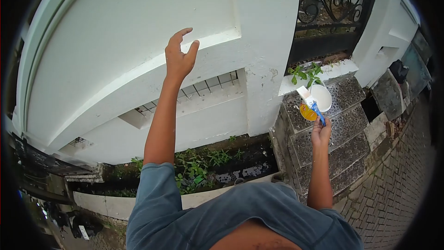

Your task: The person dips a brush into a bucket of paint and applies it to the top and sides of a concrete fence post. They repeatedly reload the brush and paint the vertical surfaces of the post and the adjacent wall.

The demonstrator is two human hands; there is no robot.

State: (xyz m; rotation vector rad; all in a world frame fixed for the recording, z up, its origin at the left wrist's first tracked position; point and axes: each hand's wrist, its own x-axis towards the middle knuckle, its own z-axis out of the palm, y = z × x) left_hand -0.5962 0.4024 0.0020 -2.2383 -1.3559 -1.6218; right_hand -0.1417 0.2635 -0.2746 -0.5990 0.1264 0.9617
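Note:
My left hand [181, 56] is raised against the white wall [106, 41], fingers spread, resting near a moulded ledge and holding nothing. My right hand [320, 133] reaches out to the right and grips the blue handle of a paintbrush [311, 101] with a white-coated head. The brush head is over a white paint bucket [322, 96] with an orange label, which stands on a dark pebbled step [347, 125] below a wall ledge.
A drainage ditch with weeds and dark water [222, 164] runs along the wall base. A small plant [306, 75] grows by the bucket. A black wrought-iron gate [335, 4] is at upper right. Paved bricks [393, 190] lie on the right.

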